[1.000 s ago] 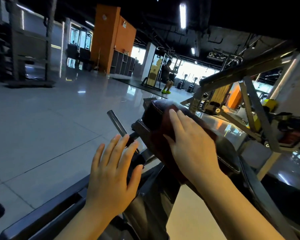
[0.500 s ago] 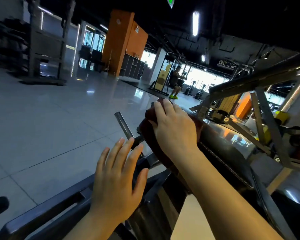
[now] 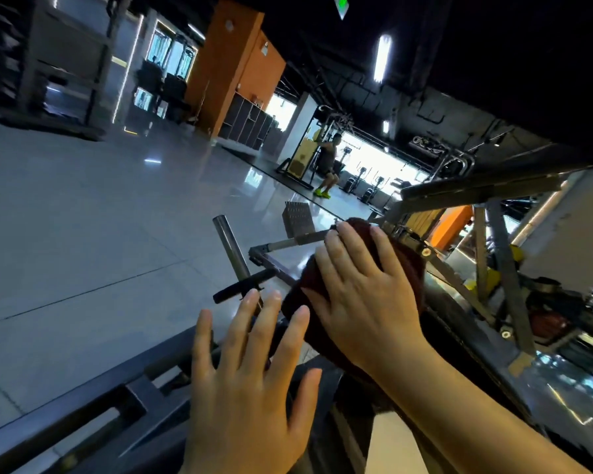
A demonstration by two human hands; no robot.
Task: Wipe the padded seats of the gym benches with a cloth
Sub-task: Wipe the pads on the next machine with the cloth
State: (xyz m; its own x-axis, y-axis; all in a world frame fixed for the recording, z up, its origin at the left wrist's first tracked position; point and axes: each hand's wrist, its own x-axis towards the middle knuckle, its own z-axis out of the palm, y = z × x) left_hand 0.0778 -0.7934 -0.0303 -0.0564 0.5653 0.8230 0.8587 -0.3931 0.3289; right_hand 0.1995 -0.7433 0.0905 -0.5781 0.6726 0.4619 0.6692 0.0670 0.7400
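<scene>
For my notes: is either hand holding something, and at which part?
The right hand presses flat on the middle of the dark red cloth; no curled grip. The left hand holds nothing.

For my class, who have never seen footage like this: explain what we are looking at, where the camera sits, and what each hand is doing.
This is one wide-angle camera worn on a person's head, looking forward and down in a gym. No robot is involved; the two bare hands belong to the wearer. The right hand presses a dark red cloth flat onto the black padded bench seat. The left hand is open, fingers spread, holding nothing, over the dark metal frame. A steel peg stands beyond it.
</scene>
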